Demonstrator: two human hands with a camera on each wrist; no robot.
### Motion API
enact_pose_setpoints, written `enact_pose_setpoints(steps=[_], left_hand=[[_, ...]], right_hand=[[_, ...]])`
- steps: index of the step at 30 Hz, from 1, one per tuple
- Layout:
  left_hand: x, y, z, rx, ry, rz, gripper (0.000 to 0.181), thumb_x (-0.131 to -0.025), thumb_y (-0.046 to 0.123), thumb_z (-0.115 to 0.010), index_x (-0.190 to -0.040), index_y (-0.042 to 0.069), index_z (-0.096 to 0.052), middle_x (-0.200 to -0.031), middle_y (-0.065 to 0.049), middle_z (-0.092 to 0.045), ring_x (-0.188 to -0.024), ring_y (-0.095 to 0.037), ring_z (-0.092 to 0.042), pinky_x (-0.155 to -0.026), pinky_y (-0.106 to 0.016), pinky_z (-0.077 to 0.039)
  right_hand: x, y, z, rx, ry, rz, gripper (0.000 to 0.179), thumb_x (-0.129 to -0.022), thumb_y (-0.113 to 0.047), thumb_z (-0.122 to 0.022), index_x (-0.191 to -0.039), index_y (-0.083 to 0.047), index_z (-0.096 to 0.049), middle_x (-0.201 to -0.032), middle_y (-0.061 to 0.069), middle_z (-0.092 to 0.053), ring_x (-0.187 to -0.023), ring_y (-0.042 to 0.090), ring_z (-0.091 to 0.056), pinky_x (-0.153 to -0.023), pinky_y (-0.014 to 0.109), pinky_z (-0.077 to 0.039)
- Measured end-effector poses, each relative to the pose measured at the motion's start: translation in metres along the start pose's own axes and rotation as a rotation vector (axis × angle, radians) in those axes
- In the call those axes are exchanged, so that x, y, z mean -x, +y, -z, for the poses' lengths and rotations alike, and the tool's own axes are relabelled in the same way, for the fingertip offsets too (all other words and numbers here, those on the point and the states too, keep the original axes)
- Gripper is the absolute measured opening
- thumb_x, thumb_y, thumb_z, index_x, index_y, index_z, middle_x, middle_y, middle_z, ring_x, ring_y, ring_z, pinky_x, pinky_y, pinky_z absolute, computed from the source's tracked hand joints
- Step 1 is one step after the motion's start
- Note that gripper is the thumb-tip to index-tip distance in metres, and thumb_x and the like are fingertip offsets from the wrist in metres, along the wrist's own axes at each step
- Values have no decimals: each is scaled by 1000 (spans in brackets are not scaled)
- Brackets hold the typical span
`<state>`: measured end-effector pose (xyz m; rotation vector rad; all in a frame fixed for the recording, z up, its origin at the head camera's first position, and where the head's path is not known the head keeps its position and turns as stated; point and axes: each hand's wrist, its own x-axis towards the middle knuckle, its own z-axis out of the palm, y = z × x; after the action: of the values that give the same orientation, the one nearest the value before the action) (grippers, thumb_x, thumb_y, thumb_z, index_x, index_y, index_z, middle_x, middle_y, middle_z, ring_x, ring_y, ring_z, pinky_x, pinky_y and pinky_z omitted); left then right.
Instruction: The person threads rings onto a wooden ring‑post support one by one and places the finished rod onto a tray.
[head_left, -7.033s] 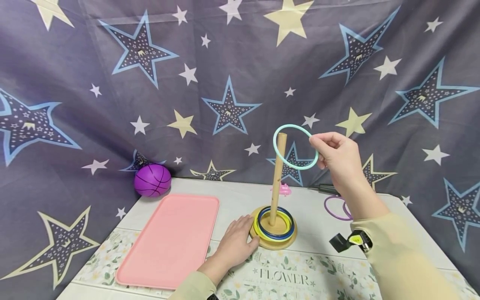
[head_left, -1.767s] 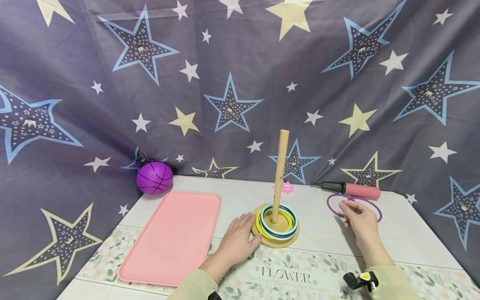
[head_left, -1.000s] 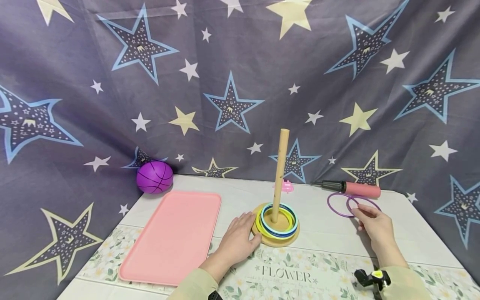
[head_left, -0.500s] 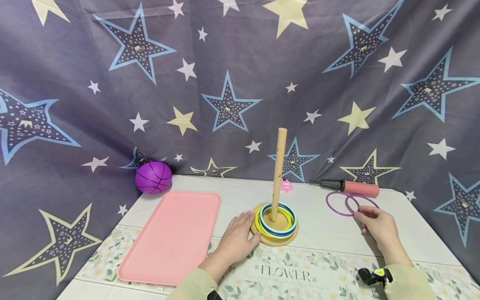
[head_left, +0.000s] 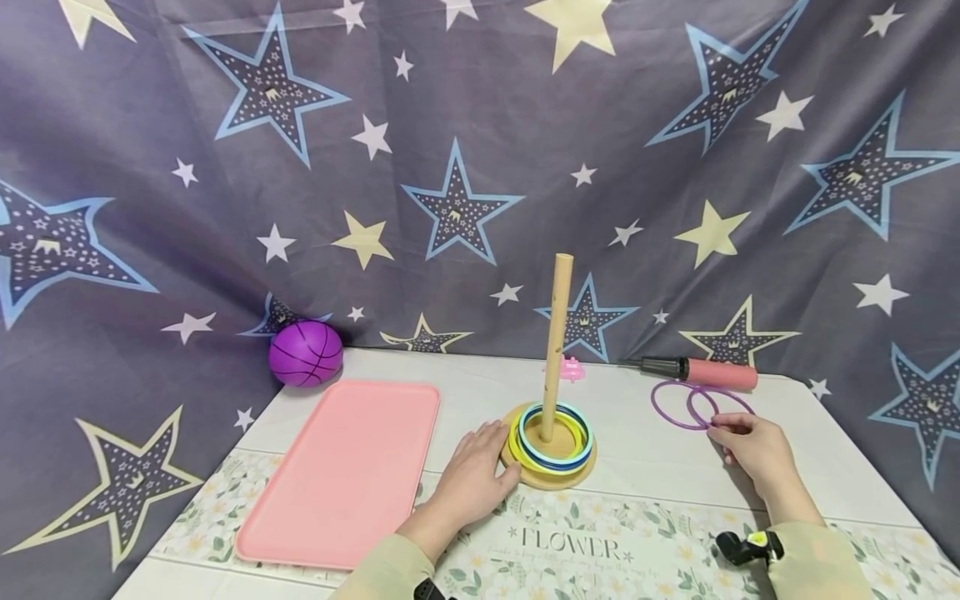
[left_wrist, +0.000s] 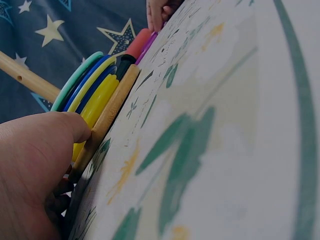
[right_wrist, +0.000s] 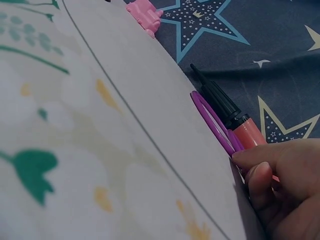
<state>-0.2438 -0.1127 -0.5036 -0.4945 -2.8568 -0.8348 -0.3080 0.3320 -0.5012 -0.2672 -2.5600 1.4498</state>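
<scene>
A wooden ring-toss stand, with a tall peg (head_left: 557, 350) on a round base (head_left: 552, 482), stands mid-table. Yellow and dark blue rings circle the foot of the peg, a light blue ring (head_left: 558, 463) on top. My left hand (head_left: 472, 479) rests against the base's left edge, fingers extended; its thumb (left_wrist: 77, 127) touches the rim in the left wrist view. Farther right, two overlapping purple rings (head_left: 652, 398) lie on the table. My right hand (head_left: 757, 450) pinches the near edge of the right one between thumb and forefinger; in the right wrist view those fingertips (right_wrist: 245, 157) cover part of it.
A pink tray (head_left: 337, 475) lies left of my left hand, with a purple ball (head_left: 306, 354) behind it. A hand pump (head_left: 722, 373) with a pinkish-red barrel lies just behind the purple rings. Behind the peg sits a small pink toy (head_left: 573, 369). A star-patterned curtain (head_left: 450, 100) backs the table.
The light blue ring, held beside the peg's top earlier, now lies round its foot. My right hand has moved to the purple rings, then slightly right along them. My left hand stays put.
</scene>
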Motion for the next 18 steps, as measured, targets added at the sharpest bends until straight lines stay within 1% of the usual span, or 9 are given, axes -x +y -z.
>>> enact_pose_setpoints(steps=[4, 7, 11, 14, 18], left_hand=[[0, 0, 1, 3, 1, 0, 69, -108, 33, -61, -165, -3, -46, -171, -21, -44, -163, -37, -35, -136, -55, -20], [0, 0, 1, 5, 1, -1, 69, -108, 33, -60, -165, -3, -45, -171, -21, -44, -163, -37, -34, -136, -55, -20], [0, 0, 0, 4, 2, -2, 69, -109, 33, -60, -165, -3, -45, -171, -21, -43, -163, -37, -34, -136, -55, -20], [0, 0, 0, 3, 4, -5, 69, -108, 33, -60, -165, -3, -46, -171, -22, -44, -162, -37, -35, -136, -55, -20], [0, -1, 0, 2, 6, -7, 69, -108, 34, -60, -165, -3, -46, -171, -22, -44, -162, -37, -35, -136, -55, -20]], right_hand=[[0, 1, 0, 19, 3, 14, 31, -101, -9, -77, -125, 11, -73, -98, 5, -73, -61, 10, -61, -52, 25, -54], [0, 1, 1, 42, 4, 33, 29, -100, -10, -78, -121, 10, -75, -99, 8, -75, -59, 12, -62, -51, 25, -52], [2, 0, 1, 71, 3, 51, 29, -100, -12, -78, -119, 10, -77, -96, 7, -76, -58, 13, -62, -51, 26, -51], [3, 0, 1, 75, 7, 55, 30, -101, -14, -77, -120, 9, -76, -94, 4, -74, -60, 13, -62, -51, 26, -50], [3, 2, -1, 57, 25, 51, 31, -106, -17, -73, -124, 8, -74, -83, 2, -67, -60, 13, -59, -50, 27, -48]])
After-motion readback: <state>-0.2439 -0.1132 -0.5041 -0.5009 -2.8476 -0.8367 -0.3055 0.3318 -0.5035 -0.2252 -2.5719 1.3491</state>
